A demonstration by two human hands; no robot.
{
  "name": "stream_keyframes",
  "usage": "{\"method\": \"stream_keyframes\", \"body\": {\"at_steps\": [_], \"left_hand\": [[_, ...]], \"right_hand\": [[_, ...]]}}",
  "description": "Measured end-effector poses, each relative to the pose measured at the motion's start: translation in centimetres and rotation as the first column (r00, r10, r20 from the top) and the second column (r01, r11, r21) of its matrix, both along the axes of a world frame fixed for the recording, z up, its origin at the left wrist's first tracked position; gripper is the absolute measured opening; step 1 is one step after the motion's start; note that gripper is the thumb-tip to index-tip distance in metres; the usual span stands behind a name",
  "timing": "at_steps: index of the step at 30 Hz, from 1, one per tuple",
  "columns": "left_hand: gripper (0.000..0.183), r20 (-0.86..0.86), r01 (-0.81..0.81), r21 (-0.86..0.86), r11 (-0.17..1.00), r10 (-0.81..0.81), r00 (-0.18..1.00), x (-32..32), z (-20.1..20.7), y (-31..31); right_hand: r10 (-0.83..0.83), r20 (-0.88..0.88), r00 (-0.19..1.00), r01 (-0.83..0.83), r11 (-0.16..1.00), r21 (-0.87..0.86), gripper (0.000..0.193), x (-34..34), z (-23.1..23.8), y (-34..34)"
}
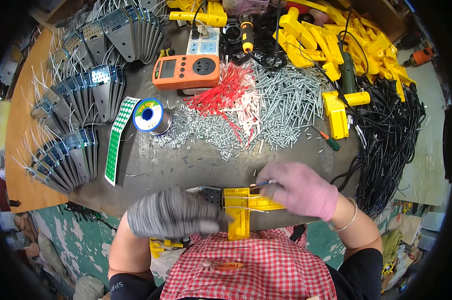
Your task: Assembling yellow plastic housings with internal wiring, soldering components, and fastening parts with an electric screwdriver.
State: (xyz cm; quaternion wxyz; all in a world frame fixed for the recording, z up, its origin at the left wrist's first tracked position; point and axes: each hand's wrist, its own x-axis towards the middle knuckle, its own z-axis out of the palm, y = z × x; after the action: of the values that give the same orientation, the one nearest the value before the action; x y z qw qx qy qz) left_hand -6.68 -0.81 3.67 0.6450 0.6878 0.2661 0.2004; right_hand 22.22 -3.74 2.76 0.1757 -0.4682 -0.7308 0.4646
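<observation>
A yellow plastic housing (pixel 238 220) with a handle-like arm pointing right lies open at the table's near edge. A dark perforated metal plate (pixel 212 194) adjoins its left side, and pale wires (pixel 253 209) cross its top. My left hand (pixel 176 214), in a grey striped glove, is over the plate with its fingertips by the housing. Its fingers are smeared, so their grip cannot be made out. My right hand (pixel 298 190), in a pink glove, is closed in a pinch on thin blue and brown wires (pixel 262 184) just above the housing's arm.
Metal plates (pixel 108 90) with white wires stand in rows at left. A solder reel (pixel 148 116), green sticker sheet (pixel 120 140), orange meter (pixel 186 71), screws (pixel 288 100) and red sleeves (pixel 221 90) lie beyond. Yellow housings (pixel 331 40) and black cables (pixel 391 145) fill the right.
</observation>
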Motion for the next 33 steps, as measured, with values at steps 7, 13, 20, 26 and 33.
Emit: {"method": "stream_keyframes", "body": {"at_steps": [7,13,20,26,33], "left_hand": [[0.028,-0.38,0.035,0.832,0.553,0.523,0.763,3.7,-4.2,-6.3],[0.024,-0.188,0.097,0.937,0.336,0.251,0.95,2.3,-5.9,-5.1],[0.025,-0.223,0.062,0.935,0.348,0.445,0.867,2.8,-4.0,1.8],[0.019,-0.265,0.258,0.962,0.084,0.492,0.829,5.1,-4.7,10.7],[0.02,-0.166,-0.093,0.868,0.487,0.461,0.872,5.1,-4.4,8.7]], "right_hand": [[0.023,0.12,0.993,-0.04,0.989,0.145,0.017,-1.1,-1.3,0.8],[-0.421,-0.038,0.906,0.418,0.878,0.235,0.014,-3.4,-3.9,2.2],[-0.39,0.026,0.92,0.346,0.843,0.412,0.006,-2.8,-1.6,1.5],[-0.444,0.016,0.896,0.396,0.815,0.424,0.012,-3.7,-0.6,-3.1],[-0.55,-0.229,0.803,0.593,0.777,0.213,0.014,-3.1,-4.4,1.1]]}}
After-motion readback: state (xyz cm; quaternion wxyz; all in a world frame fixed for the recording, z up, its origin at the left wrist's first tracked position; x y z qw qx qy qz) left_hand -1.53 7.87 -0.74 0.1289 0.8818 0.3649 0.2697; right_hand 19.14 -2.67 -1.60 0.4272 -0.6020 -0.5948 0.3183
